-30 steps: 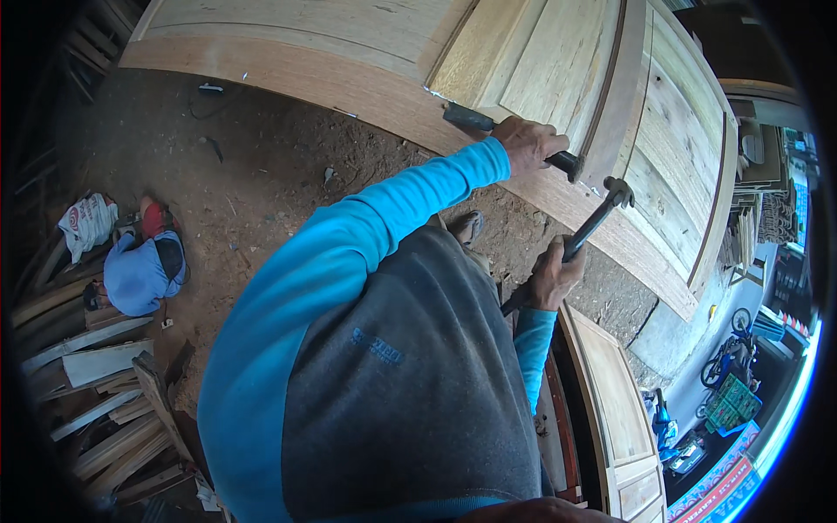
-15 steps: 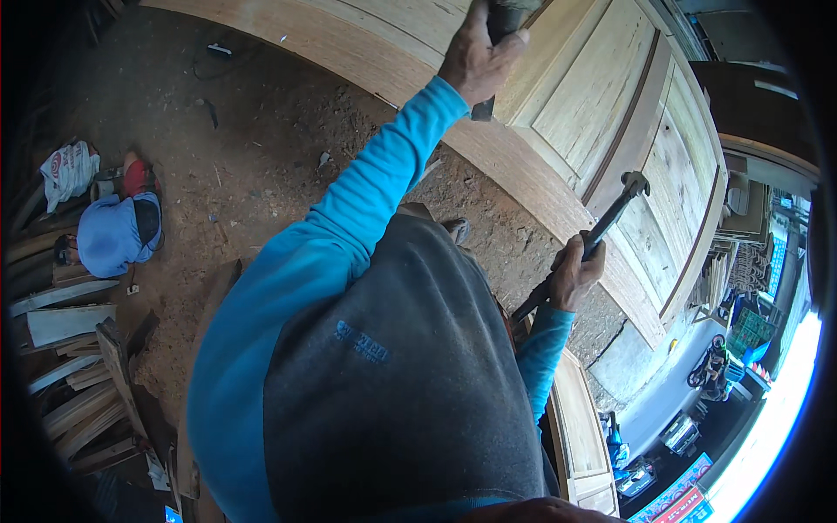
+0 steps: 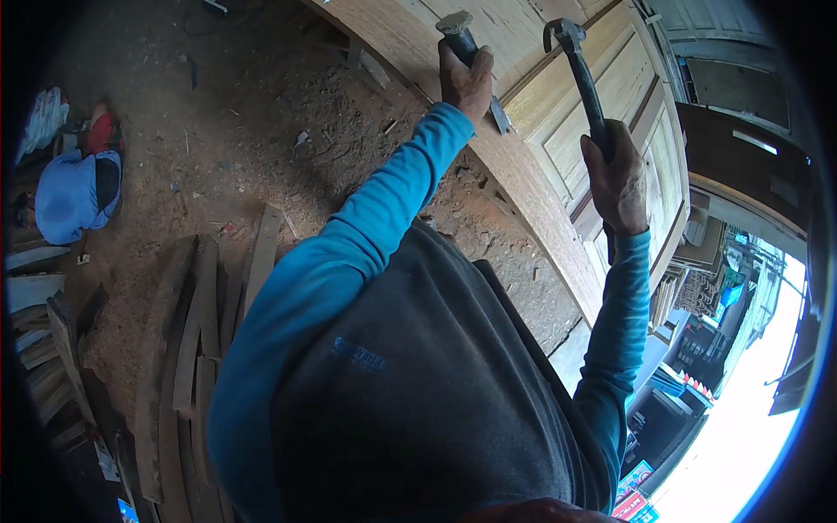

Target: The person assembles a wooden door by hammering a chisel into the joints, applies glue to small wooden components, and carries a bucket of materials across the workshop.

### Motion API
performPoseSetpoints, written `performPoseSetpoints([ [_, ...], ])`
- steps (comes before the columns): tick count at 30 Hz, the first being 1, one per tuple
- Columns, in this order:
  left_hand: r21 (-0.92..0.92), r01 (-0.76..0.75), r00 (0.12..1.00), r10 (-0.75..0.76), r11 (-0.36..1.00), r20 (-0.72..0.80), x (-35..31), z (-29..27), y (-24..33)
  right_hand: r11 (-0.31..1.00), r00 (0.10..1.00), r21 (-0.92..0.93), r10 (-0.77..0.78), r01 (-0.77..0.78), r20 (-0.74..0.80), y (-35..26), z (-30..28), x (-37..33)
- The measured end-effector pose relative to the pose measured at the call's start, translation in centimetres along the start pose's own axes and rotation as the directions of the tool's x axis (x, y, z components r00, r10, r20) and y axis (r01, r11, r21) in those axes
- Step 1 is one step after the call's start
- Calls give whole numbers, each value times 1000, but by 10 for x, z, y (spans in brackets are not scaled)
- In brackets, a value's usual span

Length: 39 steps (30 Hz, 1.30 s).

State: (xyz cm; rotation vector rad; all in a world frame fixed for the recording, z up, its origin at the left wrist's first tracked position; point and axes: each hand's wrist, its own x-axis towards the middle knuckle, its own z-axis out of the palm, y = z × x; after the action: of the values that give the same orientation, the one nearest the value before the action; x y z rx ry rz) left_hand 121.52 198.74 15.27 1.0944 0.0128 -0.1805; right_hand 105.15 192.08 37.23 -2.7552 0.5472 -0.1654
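Observation:
My left hand is closed round the dark handle of a chisel, whose battered top end sticks up above the fist. The chisel's flat blade shows below that hand, by the edge of a panelled wooden door; whether its tip touches the wood I cannot tell. To the right, my right hand grips the dark shaft of a claw hammer. The hammer's head is raised over the door, to the right of the chisel and apart from it.
Another person in a blue shirt crouches on the dirt floor at the far left. Long wooden boards lie beside me at lower left, with more offcuts further left. Stacked wooden pieces stand beyond the door.
My right hand has swung the hammer up and farther out over the door. The left hand still holds the chisel, now lower in the picture. The whole view has shifted.

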Motion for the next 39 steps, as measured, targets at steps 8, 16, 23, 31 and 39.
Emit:
performPoseSetpoints([
  [8,-342,113,982,-52,933,183,-2,-21,15,858,877,-182,-474,481,82,-90,-30,101],
  [16,-291,131,975,-70,948,211,-12,-33,0,756,750,-134,-580,641,319,-121,10,156],
  [23,-295,217,971,-174,930,165,-15,-44,-1,646,643,-217,-550,732,534,-188,2,178],
  [31,-279,290,947,-232,915,223,-24,-41,-2,507,627,-374,-568,777,533,-113,24,161],
  [39,-263,253,960,-208,931,187,-27,-46,-2,624,685,-296,-595,723,421,-160,-13,152],
])
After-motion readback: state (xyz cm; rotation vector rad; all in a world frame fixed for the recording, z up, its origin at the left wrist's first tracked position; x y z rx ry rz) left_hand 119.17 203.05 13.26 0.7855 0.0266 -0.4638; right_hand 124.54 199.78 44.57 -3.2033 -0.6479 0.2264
